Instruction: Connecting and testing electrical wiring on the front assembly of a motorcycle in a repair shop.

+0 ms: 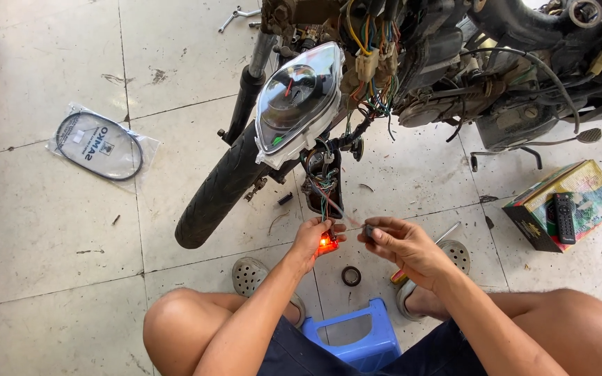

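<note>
We see a small device glowing orange-red (327, 242) just below the front of a stripped motorcycle, joined to a bundle of coloured wires (325, 191) that hangs down from behind the speedometer housing (294, 104). Its shape is mostly hidden by the fingers around it.

Our left hand (313, 240) is curled closed around this glowing piece, thumb and fingers pinching it from both sides. Our right hand (402, 244) is half closed, with thumb and forefinger pressed together on a small dark part (368, 229) at the end of a thin wire; the other fingers are folded loosely underneath. The two hands sit close together, not touching.

Below them, on the pale tiled floor (57, 257), lies a roll of black tape (350, 276), between our two grey sandals (250, 276). We sit on a low blue plastic stool (357, 338). The front tyre (221, 188) stands just to the left of the hands. A coiled cable in a clear bag (100, 145) lies well off to the left, and a green and yellow box (566, 202) with a black remote (564, 218) on top rests to the right.
</note>
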